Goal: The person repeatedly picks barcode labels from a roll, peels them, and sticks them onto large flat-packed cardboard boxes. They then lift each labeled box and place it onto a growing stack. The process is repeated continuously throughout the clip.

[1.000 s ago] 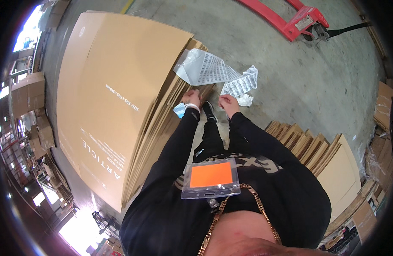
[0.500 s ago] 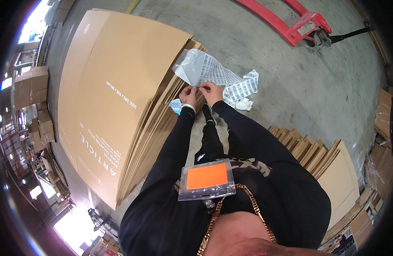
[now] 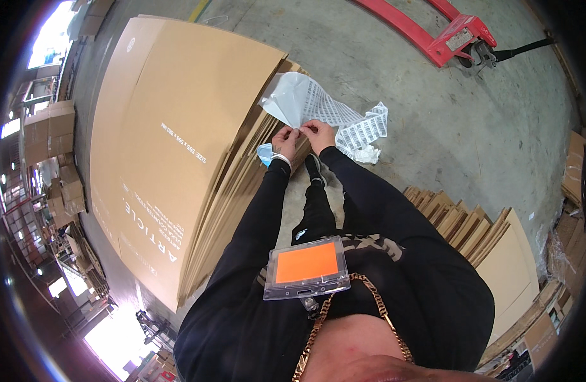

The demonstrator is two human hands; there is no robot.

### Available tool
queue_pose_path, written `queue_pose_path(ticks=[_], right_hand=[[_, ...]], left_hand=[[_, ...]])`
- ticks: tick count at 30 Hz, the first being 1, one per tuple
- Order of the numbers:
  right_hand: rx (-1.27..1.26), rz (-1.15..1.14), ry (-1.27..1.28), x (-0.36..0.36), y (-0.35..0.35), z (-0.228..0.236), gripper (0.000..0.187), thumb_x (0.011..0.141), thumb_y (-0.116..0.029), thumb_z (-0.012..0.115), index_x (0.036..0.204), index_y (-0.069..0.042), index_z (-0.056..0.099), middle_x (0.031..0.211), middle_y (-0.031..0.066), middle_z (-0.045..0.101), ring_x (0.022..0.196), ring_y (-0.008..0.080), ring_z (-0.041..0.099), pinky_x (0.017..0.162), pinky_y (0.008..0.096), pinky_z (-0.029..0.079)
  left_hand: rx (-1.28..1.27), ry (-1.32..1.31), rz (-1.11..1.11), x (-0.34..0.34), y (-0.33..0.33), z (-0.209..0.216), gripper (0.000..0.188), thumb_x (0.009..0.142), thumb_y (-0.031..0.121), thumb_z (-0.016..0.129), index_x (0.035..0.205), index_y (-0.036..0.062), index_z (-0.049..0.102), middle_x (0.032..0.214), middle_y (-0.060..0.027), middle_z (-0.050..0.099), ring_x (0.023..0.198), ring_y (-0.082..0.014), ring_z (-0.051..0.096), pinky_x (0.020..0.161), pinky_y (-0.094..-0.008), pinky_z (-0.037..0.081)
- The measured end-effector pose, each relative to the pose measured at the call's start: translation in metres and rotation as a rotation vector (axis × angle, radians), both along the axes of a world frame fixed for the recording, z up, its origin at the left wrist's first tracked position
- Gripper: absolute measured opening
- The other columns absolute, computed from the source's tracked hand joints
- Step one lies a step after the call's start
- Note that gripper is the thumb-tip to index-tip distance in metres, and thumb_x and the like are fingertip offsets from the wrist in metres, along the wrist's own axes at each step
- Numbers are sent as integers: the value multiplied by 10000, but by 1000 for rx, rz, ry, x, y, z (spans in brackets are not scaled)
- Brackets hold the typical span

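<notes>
A long strip of barcode labels (image 3: 326, 109) on pale backing trails from my fingers across to the right, its far end crumpled. My left hand (image 3: 284, 141) pinches the strip's near edge, thumb and fingers pressed together. Right beside it, my right hand (image 3: 320, 136) pinches the same edge, so the fingertips of both hands nearly touch. A light blue face mask (image 3: 265, 154) hangs by my left wrist. Both hands are over the right edge of a stack of flattened cardboard boxes (image 3: 172, 95).
A red pallet jack (image 3: 455, 39) stands on the concrete floor at the far right. More flattened cardboard (image 3: 455, 219) is stacked to my right. Brown cartons (image 3: 49, 130) are piled along the left side. A badge holder with an orange card (image 3: 307, 262) hangs at my chest.
My hands have come slightly closer together at the label strip's edge. The strip's upper part is a little more gathered toward my fingers.
</notes>
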State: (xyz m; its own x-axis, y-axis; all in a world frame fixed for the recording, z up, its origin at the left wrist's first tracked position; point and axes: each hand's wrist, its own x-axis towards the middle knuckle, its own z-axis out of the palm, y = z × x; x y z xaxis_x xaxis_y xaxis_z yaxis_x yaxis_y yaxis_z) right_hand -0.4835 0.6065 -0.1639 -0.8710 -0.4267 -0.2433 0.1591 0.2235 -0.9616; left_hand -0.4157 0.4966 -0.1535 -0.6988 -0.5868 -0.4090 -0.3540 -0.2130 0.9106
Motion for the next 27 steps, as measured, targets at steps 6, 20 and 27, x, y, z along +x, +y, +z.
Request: queue_pose_path(ticks=[6,20,27], right_hand=[[-21,5,68,-2,0,2,177,833,-169,698,912,-10,693,789,129,696,723,231,672,687,333,520],[86,38,269,-3,8,-5,179,895,-173,611,947,-4,636,885,187,651,808,350,638,727,422,500],[49,56,228,-4,10,3,171,877,-182,644,940,-23,645,889,156,656,803,332,641,722,411,503]], left_hand=[[39,-17,-6,1,-5,-4,72,892,143,673,882,76,647,838,7,672,661,-55,565,523,-211,407],[7,30,77,0,3,-11,66,887,109,669,901,50,642,856,-18,686,744,-111,655,595,-238,463],[6,-19,87,-2,5,-7,66,880,75,665,895,20,631,841,-33,668,744,-119,643,670,-253,505]])
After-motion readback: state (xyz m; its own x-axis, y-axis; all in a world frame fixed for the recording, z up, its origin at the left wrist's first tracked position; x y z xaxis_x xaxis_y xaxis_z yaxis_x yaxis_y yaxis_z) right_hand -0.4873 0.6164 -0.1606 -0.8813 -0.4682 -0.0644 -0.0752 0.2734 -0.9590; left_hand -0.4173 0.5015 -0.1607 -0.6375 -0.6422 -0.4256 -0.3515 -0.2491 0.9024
